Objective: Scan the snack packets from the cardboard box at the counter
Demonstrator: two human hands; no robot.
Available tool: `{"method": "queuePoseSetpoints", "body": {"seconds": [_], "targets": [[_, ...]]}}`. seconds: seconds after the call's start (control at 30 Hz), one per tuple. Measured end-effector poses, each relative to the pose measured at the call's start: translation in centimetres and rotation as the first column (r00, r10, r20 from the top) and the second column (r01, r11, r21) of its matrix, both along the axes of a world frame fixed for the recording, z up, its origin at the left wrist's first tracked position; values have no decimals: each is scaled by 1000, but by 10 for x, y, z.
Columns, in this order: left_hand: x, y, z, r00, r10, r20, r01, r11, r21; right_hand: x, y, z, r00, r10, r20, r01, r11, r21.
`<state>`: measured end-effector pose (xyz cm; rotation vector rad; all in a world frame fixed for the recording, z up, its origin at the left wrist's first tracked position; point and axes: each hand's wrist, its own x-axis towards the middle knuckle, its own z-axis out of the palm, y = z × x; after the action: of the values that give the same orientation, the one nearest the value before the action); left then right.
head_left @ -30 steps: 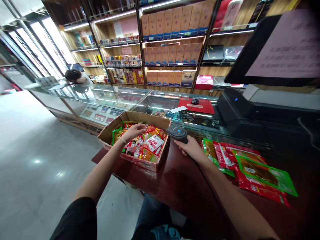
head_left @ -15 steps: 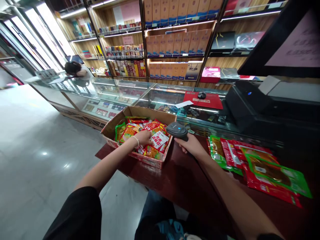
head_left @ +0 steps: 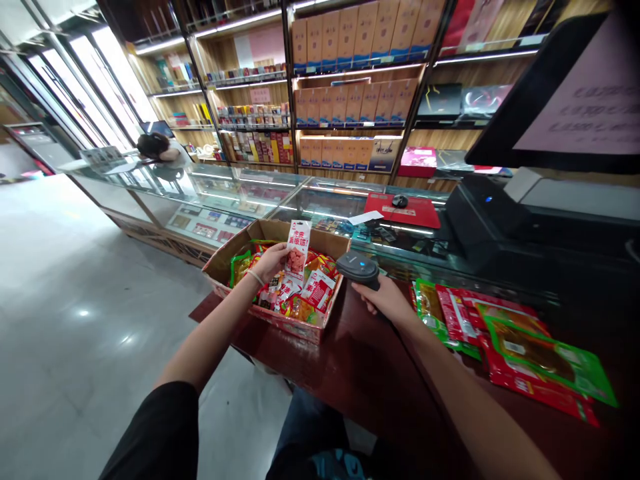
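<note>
My left hand holds a white-and-red snack packet upright above the open cardboard box; my right hand grips the black handheld barcode scanner beside it.

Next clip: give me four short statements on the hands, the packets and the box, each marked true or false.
1. The left hand holds a white-and-red snack packet upright above the brown cardboard box. True.
2. The right hand is empty. False: it grips a black handheld barcode scanner.
3. Flat green and red packets lie on the dark wooden counter, to the right of the scanner. True.
4. The cardboard box is empty. False: it is full of snack packets.
</note>
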<state>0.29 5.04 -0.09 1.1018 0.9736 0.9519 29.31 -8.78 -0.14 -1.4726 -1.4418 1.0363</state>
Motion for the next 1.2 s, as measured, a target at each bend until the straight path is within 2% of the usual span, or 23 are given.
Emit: {"method": "queuePoseSetpoints", "body": {"seconds": [0.1,0.2,0.3,0.43,0.5,0.6,0.67,0.73,0.93,1.1,1.2], "targets": [[11,-5,14,933,-68,353,147,968,-203,5,-3,2,1000,-16,17,16,1000,4],[28,-7,21,872,-8,490,177,938,-299,9,-8,5,1000,-16,15,15,1000,14],[50,-9,24,820,4,573,221,920,-324,14,-15,8,999,-27,25,26,1000,6],[78,-12,35,774,-91,627,365,873,-324,25,-24,7,996,-58,63,57,998,7],[92,-14,42,798,-77,598,375,839,-393,33,-28,4,994,-69,83,67,998,19],[111,-19,49,838,-11,545,324,815,-481,43,-36,1,993,-73,90,71,997,33],[122,-22,51,829,-35,558,340,823,-454,49,-42,1,995,-68,72,66,997,32],[132,-25,51,812,-113,573,393,831,-393,54,-50,2,995,-81,64,79,997,24],[163,-32,53,784,-356,509,536,801,-266,78,-77,9,978,-182,100,183,983,0],[188,-34,54,794,-411,448,527,832,-171,99,-103,13,963,-262,57,263,965,4],[202,-34,51,804,-426,414,520,842,-143,105,-115,14,968,-251,30,251,968,19]]}}
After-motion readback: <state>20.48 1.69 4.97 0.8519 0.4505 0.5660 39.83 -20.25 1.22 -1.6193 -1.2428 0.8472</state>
